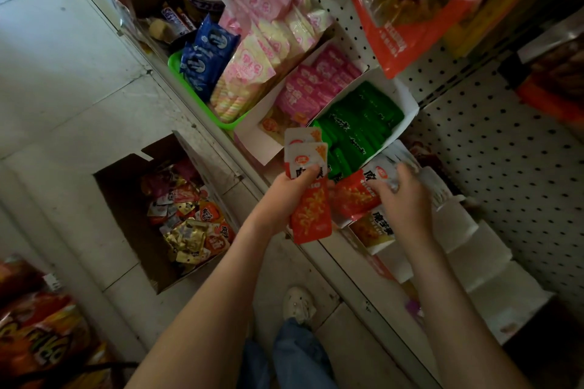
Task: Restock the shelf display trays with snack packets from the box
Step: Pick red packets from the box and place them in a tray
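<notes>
Restock part done.
- Left hand (286,196): grips a fan of red-and-white snack packets (311,218), just in front of the green-packet tray (410,104).
- Right hand (404,199): pinches one packet in the part-filled display tray (380,251), right of it.
- Cardboard box (120,199): on the floor, left of it; many packets remain.

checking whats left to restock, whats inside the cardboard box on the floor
The cardboard box holds a loose heap of snack packets, orange, gold, red and white, piled toward its shelf side. The top layer covers whatever lies beneath.
</notes>
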Available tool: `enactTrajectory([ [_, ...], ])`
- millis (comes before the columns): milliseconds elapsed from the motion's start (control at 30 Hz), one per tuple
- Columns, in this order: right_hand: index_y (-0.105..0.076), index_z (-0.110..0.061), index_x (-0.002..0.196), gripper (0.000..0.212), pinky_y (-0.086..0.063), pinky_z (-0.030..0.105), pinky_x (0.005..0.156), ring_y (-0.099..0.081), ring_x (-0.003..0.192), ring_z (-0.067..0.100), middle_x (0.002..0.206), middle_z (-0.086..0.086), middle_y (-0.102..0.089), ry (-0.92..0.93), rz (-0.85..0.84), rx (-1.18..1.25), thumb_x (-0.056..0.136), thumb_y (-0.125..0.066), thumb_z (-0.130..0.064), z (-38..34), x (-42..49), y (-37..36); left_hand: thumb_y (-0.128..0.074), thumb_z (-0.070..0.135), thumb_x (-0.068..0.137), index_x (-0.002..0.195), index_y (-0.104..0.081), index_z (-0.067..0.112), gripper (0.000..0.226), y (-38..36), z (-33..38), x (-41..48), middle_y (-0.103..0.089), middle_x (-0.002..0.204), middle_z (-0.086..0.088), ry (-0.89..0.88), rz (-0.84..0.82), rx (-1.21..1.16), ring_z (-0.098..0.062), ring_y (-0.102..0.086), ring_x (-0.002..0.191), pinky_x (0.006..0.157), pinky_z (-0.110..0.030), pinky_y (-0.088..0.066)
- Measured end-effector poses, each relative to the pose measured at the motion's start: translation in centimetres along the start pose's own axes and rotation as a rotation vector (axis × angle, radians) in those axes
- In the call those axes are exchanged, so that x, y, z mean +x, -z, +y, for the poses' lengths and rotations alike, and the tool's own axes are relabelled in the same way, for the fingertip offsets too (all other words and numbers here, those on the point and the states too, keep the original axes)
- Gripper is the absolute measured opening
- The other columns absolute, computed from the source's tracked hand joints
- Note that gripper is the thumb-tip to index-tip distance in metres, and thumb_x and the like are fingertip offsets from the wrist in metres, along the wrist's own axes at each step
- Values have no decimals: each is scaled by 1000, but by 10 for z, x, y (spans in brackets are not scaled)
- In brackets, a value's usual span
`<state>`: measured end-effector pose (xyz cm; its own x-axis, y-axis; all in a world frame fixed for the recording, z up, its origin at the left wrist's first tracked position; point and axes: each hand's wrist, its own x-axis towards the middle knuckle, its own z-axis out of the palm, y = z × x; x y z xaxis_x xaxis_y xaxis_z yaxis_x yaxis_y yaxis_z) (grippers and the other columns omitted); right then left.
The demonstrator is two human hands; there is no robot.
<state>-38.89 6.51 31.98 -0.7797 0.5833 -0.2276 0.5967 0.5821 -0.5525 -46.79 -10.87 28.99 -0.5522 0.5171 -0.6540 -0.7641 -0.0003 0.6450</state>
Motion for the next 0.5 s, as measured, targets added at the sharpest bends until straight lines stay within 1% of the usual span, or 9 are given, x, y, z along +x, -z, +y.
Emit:
enactTrajectory([
  [33,-48,-15,89,21,-36,24,51,-54,78,21,78,-3,-52,12,-19,-41,89,-64,-28,0,-3,-6,-55,33,96,109,-60,20,19,-4,-2,0,-74,99,-5,-2,-8,26,-22,-70,94,85,-39,-56],
  [67,-51,-14,94,20,-40,28,58,-53,88,24,85,1,-55,17,-42,-93,89,-64,-28,4,-5,-12,-56,34,95,109,-60,21,19,-7,-5,-1,-74,97,-2,-3,-12,46,-20,-70,92,82,-37,-56],
  [100,-56,-11,103,23,-44,33,69,-49,101,26,95,6,-58,14,-56,-137,89,-64,-27,6,-7,-19,-56,35,95,108,-60,22,19,-9,-7,-2,-73,95,0,-2,-14,59,-18,-70,90,79,-34,-56],
  [133,-58,-10,111,26,-41,37,82,-46,109,27,103,8,-60,13,-64,-180,89,-64,-23,11,-10,-25,-56,36,95,107,-60,23,19,-10,-10,-2,-73,94,2,0,-15,67,-16,-71,88,76,-31,-56],
  [167,-59,-10,110,23,-33,36,89,-46,111,27,105,9,-62,47,-40,-225,89,-64,-18,16,-12,-31,-56,37,94,106,-60,23,18,-11,-12,-2,-73,94,2,0,-14,73,-15,-71,87,74,-29,-56],
  [200,-61,-11,104,17,-27,34,89,-49,110,27,103,8,-64,97,-2,-268,88,-64,-13,22,-13,-36,-57,38,94,107,-60,23,20,-11,-15,-2,-73,96,2,-2,-7,77,-15,-71,87,74,-29,-56],
  [267,-61,-11,96,14,-22,32,86,-51,105,25,97,8,-66,153,86,-311,83,-67,-7,28,-13,-41,-58,39,93,112,-61,20,27,-12,-16,-2,-74,101,-1,-9,1,84,-17,-71,92,79,-32,-57],
  [367,-60,-10,107,23,-20,35,91,-53,105,25,100,9,-65,127,188,-353,84,-65,-9,28,-6,-41,-58,38,93,110,-62,22,24,-12,-17,-3,-73,102,-1,-16,0,80,-18,-70,94,83,-34,-57],
  [500,-54,-9,116,32,-24,44,99,-46,119,28,120,12,-58,27,257,-497,86,-61,-12,27,11,-41,-58,35,93,103,-62,26,14,-10,-17,-3,-73,96,1,-12,-9,73,-15,-71,89,77,-30,-57],
])
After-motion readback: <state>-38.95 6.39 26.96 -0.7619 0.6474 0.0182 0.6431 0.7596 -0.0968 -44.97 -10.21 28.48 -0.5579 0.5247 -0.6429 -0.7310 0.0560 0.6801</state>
